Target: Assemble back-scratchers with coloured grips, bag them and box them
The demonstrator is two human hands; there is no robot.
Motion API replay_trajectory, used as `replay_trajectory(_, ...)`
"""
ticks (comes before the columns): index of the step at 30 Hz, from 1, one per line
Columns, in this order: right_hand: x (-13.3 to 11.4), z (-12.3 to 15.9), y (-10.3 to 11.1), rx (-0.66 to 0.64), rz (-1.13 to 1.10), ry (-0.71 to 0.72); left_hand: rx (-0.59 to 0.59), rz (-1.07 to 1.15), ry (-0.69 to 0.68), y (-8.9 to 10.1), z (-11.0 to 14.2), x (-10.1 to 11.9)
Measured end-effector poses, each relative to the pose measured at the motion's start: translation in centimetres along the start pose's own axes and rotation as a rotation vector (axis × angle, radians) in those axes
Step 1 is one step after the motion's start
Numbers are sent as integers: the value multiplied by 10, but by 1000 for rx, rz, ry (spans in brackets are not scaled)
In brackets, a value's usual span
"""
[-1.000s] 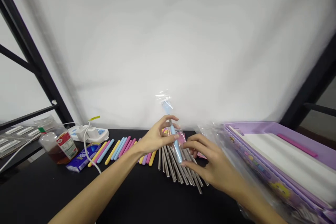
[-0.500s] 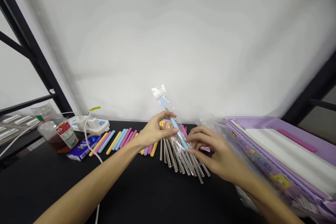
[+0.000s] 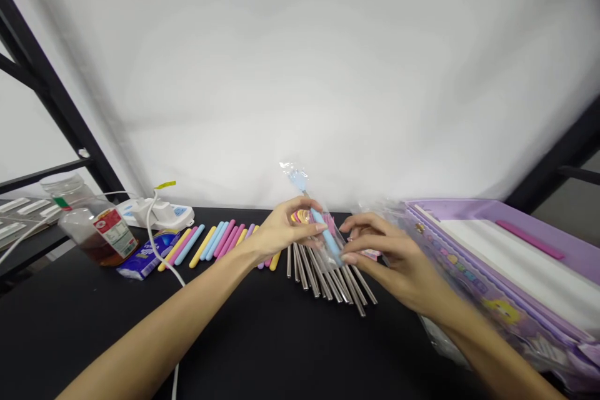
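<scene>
My left hand (image 3: 290, 225) is closed around a light-blue-handled utensil (image 3: 327, 234) inside a clear plastic sleeve (image 3: 293, 172). The utensil is tilted, its pale blue head (image 3: 297, 181) up and to the left; the head's exact kind cannot be made out. At the lower end, my right hand (image 3: 384, 253) pinches the sleeve or handle tip between thumb and fingers. Beneath both hands, several thin metal rods (image 3: 323, 281) lie fanned out on the black table (image 3: 262, 331). Small yellow and pink pieces (image 3: 300, 215) show behind the handle, partly covered.
Several coloured sticks (image 3: 213, 244) lie in a row on the left. Beyond them are a blue packet (image 3: 147, 255), a bottle of brown liquid (image 3: 98, 231), a white power strip (image 3: 175, 215) and a white cable (image 3: 162, 256). A purple case (image 3: 469, 206) with plastic wrapping stands right.
Both hands and the wrapped utensil sit slightly farther right in view. The right hand still pinches the lower end, and the left hand keeps its hold. The view has shifted slightly.
</scene>
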State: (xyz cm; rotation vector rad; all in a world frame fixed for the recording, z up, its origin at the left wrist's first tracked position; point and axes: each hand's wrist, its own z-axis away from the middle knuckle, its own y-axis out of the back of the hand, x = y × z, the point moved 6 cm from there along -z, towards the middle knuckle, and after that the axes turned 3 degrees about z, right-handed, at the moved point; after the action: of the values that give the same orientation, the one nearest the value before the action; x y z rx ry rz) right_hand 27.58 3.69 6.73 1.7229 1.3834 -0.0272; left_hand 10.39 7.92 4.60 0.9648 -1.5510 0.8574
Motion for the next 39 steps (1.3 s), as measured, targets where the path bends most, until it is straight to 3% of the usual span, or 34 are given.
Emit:
replay_trajectory(3, 8, -2, -8, 51, -69, -112, -30, -56, -5, -6, 2, 3)
replay_trajectory(7, 29, 1, -16, 76, -329, -446, -30, -58, -16, -8, 4, 10)
replay_trajectory(11, 42, 8, -20, -9, -432, -672, -32, -201, -59, -7, 2, 15)
replay_trajectory(14, 40, 9, -24, -139, -487, -660, 129, -228, -160, 9, -2, 20)
replay_trajectory(17, 37, 9, -25, -180, -549, -659, 340, -132, -223, 31, -4, 19)
replay_trajectory(20, 34, 11, -29, -281, -604, -684, 436, -77, -214, 43, -5, 13)
replay_trajectory(27, 36, 24, -31, -489, -594, -621, 438, -55, -143, 40, -4, 8)
replay_trajectory(33, 34, 27, -20, -605, -480, -577, 258, -50, -165, 31, -3, 6)
replay_trajectory(35, 37, 17, -13, -483, -403, -608, 176, -39, -151, 24, -3, 3)
replay_trajectory(39, 40, -18, 8, -14, -193, -493, -26, -20, -83, 0, 0, -3)
